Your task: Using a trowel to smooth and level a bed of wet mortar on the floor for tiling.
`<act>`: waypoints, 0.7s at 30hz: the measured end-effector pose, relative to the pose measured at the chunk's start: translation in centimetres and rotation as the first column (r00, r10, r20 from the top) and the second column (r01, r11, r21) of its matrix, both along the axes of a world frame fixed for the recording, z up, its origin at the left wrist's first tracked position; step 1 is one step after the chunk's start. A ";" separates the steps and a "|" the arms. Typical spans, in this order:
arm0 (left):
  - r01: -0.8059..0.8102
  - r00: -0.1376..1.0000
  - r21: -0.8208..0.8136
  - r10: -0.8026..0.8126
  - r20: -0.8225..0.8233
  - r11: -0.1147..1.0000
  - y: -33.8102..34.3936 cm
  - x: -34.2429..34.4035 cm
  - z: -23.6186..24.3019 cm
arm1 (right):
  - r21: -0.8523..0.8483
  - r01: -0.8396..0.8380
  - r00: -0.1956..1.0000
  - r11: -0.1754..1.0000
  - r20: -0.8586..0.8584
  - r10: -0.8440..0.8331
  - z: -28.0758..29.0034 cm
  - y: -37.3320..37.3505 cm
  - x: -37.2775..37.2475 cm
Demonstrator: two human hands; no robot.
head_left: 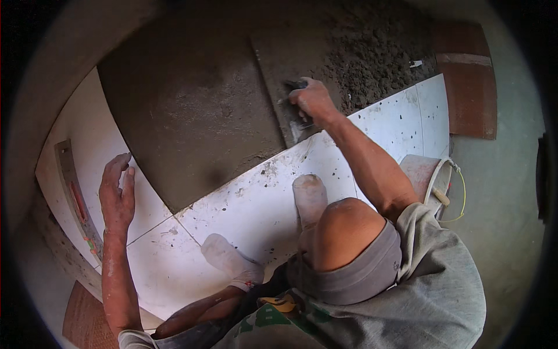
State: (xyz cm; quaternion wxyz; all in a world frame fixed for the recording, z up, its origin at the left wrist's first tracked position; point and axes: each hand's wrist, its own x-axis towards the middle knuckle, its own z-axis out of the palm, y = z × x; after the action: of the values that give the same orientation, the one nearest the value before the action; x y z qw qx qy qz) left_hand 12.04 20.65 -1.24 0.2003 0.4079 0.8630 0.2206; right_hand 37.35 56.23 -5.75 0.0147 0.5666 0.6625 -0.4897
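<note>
My right hand point(315, 103) grips the black handle of a trowel point(302, 123), its flat blade resting on the wet mortar near the edge of the white tiles. To the left of it the mortar bed point(186, 122) is smooth. Beyond it on the right lies rough, crumbly mortar point(378, 61). A straight ridge in the mortar runs away from the blade. My left hand point(118, 195) is open with fingers apart above the white tiles point(154, 259), beside the smooth bed, holding nothing.
A long level-like bar point(78, 198) with a red part lies on the tiles at the left. At the right stands a bucket point(419, 174) with a yellow handle and a wooden-handled tool point(440, 196). Reddish-brown tiles point(469, 99) lie behind it. My feet are on the speckled white tiles.
</note>
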 end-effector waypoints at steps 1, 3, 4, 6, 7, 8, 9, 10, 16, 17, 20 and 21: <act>-0.014 1.000 0.002 0.014 0.009 1.000 0.3 0.1 0.1 | -0.001 0.005 1.000 1.000 0.005 -0.005 -1.1 -0.7 0.1; -0.025 1.000 0.006 0.025 0.019 1.000 0.8 0.2 0.3 | 0.231 -0.534 0.846 0.813 0.132 0.517 -3.1 -2.0 0.0; -0.019 1.000 0.006 0.019 0.006 1.000 0.8 0.3 0.3 | 0.166 -0.477 0.878 0.863 0.130 0.460 -1.9 -3.5 -1.6; -0.006 1.000 0.011 0.006 -0.014 1.000 1.1 0.6 0.7 | 0.166 -0.380 0.924 0.910 0.108 0.366 -1.1 -7.3 -3.9; -0.006 1.000 0.020 0.007 -0.015 1.000 1.4 0.8 0.9 | 0.230 -0.340 0.940 0.912 0.085 0.329 -2.3 -8.7 -4.4; -0.004 1.000 0.030 0.005 -0.018 1.000 1.9 1.1 1.3 | 0.330 -0.429 0.902 0.841 0.110 0.417 -6.1 -10.3 -4.5; 0.004 1.000 0.032 -0.003 -0.027 0.999 2.1 1.2 1.6 | 0.419 -0.511 0.853 0.750 0.143 0.501 -9.4 -11.8 -4.8; 0.009 1.000 0.050 -0.007 -0.030 0.999 1.8 1.2 1.7 | 0.370 -0.574 0.809 0.731 0.117 0.576 -9.5 -13.2 -6.0; 0.043 0.996 0.073 -0.037 -0.079 0.996 2.4 2.5 3.7 | 0.171 -0.505 0.853 0.846 -0.052 0.520 -1.7 -15.4 -8.3; 0.071 0.992 0.068 -0.063 -0.111 0.995 2.2 2.7 3.9 | 0.174 -0.510 0.848 0.842 -0.058 0.526 -0.7 -14.8 -8.3; 0.046 0.992 0.048 -0.040 -0.120 0.998 1.5 2.8 4.9 | 0.205 -0.442 0.888 0.873 -0.036 0.458 2.6 -9.9 -6.7; 0.044 0.991 0.052 -0.037 -0.132 0.998 1.5 2.9 5.3 | 0.239 -0.426 0.899 0.873 0.004 0.438 2.8 -7.4 -5.7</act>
State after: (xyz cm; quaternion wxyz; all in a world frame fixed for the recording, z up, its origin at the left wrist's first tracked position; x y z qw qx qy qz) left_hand 14.90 22.13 4.05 0.1364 0.4441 0.8596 0.2128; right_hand 31.67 48.85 -2.95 0.0404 0.3897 0.8253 -0.4066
